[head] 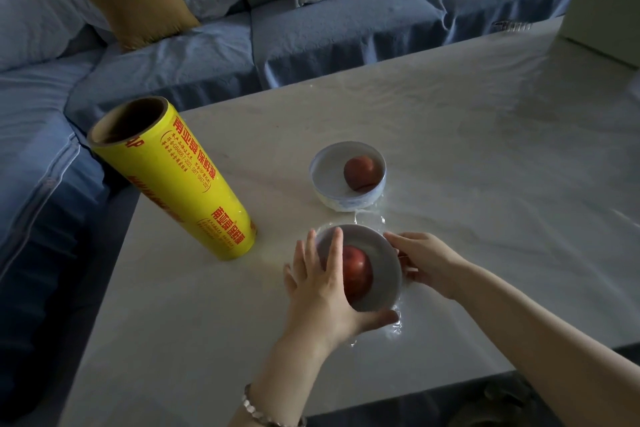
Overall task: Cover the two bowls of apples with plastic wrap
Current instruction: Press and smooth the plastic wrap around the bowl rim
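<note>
With both hands we cup the near bowl (386, 265), wrap (394, 325) over it: left hand (322, 288) fingers spread across its 9 o'clock rim, thumb hooked at 6; right hand (427, 263) fingers together, curled at 3. The far bowl (330, 180) stands at 12, the roll (180, 184) at 10.

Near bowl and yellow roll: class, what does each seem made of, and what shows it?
Near bowl: probably glazed ceramic, smooth pale surface, soft sheen. Yellow roll: glossy plastic film wound on a brown cardboard-looking core, visible at its open end.
</note>
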A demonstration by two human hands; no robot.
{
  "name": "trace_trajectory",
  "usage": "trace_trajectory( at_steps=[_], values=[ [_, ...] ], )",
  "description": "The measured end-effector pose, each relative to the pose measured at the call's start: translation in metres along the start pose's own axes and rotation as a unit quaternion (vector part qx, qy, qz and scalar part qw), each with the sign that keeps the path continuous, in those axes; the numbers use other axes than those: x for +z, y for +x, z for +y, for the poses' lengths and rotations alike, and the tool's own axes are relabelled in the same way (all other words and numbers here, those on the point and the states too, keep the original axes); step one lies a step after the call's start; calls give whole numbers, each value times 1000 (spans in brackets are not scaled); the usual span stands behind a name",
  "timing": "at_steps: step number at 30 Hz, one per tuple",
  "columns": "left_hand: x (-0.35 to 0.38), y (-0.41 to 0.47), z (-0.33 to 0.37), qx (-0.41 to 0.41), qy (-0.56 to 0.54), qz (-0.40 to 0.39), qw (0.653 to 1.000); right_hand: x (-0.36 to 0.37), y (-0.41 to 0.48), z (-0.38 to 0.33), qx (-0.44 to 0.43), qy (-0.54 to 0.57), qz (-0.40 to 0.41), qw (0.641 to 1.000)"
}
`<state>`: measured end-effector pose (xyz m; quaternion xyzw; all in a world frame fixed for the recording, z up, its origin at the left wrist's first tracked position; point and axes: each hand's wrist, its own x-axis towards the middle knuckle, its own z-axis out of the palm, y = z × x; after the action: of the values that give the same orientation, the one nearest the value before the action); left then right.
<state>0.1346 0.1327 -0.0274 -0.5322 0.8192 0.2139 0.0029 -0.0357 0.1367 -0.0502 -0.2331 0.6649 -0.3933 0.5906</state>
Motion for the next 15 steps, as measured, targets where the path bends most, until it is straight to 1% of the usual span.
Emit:
trace_trajectory(
  at_steps=[3, 5, 8, 12, 14, 15],
  values=[
    [-5, 10, -2, 69, 41, -3, 997, 0, 0, -3, -2, -18, -12, 1000],
    [-5, 17, -4, 88, 54, -9, 995, 1, 1, -5, -20, -38, -9, 999],
    [-1, 20, -8, 95, 60, 3, 994, 2, 0, -9, -54, -55, 38, 996],
    [1, 19, -10, 96, 49, 25, 994, 0, -4, -13, -96, -57, 74, 991],
    [2, 19, -10, 96, 44, 31, 994, 4, -3, -11, -93, -63, 97, 989],
    [2, 19, -10, 96, 42, 34, 994, 6, -2, -10, -75, -49, 102, 991]
  ],
)
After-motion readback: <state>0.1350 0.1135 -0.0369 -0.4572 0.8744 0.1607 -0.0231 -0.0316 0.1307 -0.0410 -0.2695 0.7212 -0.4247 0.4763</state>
